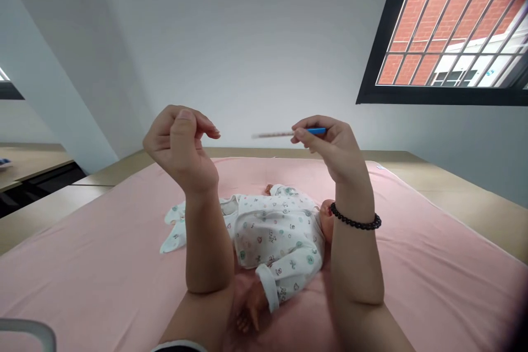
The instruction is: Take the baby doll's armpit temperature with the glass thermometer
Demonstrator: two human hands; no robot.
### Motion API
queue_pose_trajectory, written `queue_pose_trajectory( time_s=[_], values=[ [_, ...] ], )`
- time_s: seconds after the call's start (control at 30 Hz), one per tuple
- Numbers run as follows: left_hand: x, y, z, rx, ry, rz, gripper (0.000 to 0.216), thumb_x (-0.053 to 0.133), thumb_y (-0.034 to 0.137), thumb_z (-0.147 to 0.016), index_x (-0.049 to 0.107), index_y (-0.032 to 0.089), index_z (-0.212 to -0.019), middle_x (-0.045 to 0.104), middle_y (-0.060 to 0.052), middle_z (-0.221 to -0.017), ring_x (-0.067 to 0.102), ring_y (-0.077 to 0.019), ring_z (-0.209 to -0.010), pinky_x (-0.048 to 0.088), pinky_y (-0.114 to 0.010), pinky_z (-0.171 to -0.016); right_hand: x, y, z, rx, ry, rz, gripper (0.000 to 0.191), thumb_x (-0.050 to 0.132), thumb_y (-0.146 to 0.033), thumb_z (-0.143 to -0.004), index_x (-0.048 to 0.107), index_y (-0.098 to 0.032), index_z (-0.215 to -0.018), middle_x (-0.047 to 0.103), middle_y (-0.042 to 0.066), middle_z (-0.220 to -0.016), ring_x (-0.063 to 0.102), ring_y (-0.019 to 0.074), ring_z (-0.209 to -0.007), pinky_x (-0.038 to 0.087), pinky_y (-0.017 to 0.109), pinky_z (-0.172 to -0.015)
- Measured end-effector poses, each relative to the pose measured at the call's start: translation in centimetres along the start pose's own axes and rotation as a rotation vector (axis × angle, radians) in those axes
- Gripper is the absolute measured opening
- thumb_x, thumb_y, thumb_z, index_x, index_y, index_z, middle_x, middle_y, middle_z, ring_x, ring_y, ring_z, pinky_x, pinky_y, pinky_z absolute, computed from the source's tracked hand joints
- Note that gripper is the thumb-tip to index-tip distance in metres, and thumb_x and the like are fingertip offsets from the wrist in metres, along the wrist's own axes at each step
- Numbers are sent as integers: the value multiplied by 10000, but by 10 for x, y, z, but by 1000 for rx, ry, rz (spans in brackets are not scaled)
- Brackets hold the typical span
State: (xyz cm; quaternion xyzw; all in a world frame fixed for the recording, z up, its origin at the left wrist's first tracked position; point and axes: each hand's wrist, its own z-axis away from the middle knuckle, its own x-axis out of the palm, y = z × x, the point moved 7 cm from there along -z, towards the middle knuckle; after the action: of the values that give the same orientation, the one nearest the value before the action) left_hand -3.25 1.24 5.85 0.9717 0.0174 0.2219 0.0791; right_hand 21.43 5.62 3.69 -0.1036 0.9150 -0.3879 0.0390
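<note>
A baby doll (pixel 276 234) in a white patterned sleepsuit lies on its back on a pink sheet (pixel 94 264), head to the right. Both my forearms are raised above it. My right hand (pixel 330 146) pinches a thin stick with a blue end (pixel 289 133), its left part blurred by motion. A black bead bracelet (pixel 355 221) circles that wrist. My left hand (pixel 179 143) is held up at the same height, fingers curled with thumb near the fingertips, and I see nothing in it. A small gap separates the stick's tip from my left fingers.
The pink sheet covers a wooden table (pixel 466 198) whose edge shows on the right and far side. More wooden desks (pixel 28 159) stand at the left. A barred window (pixel 454 27) is at upper right. A grey curved object (pixel 25 333) sits at the bottom left corner.
</note>
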Motion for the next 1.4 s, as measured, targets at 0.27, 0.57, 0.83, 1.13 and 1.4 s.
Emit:
queue_pose_trajectory(
  time_s=[0.27, 0.57, 0.83, 1.13, 1.4],
  values=[
    [3, 1, 1, 28, 27, -49, 336, 536, 167, -898, 577, 228, -570, 467, 20, -510, 452, -112, -479, 257, -332, -464, 9, 7, -3, -26, -42, -54, 341, 812, -540, -766, 713, -239, -892, 642, 21, -754, 536, 137, -655, 438, 279, -533],
    [2, -6, 2, 1, -37, -172, 372, 537, 318, -997, 582, 231, -637, 543, 19, -589, 585, -132, -585, 366, -341, -507, -11, 7, -6, -70, 214, 130, 268, 824, -464, -762, 721, -230, -840, 672, 18, -757, 596, 140, -679, 474, 269, -564],
    [23, -16, 8, -138, -263, -211, 156, 745, 366, -893, 705, 286, -1022, 682, -15, -959, 668, -166, -920, 538, -288, -648, 10, 7, -4, -50, 153, -53, 213, 801, -405, -802, 715, -233, -895, 670, -4, -774, 600, 114, -680, 486, 241, -574],
    [31, -24, 13, -208, -408, -191, 157, 781, 445, -855, 744, 315, -936, 718, -27, -904, 705, -206, -862, 568, -359, -669, 6, -1, -1, -82, 136, -20, 239, 779, -413, -829, 694, -235, -963, 682, 4, -805, 626, 129, -698, 520, 259, -598],
    [28, -21, 10, -219, -321, -107, 131, 842, 364, -807, 743, 298, -863, 725, -24, -853, 711, -223, -869, 565, -395, -674, -10, -17, 7, -218, 273, 91, 235, 726, -454, -871, 608, -256, -922, 624, -1, -794, 654, 161, -741, 541, 296, -628]
  ],
)
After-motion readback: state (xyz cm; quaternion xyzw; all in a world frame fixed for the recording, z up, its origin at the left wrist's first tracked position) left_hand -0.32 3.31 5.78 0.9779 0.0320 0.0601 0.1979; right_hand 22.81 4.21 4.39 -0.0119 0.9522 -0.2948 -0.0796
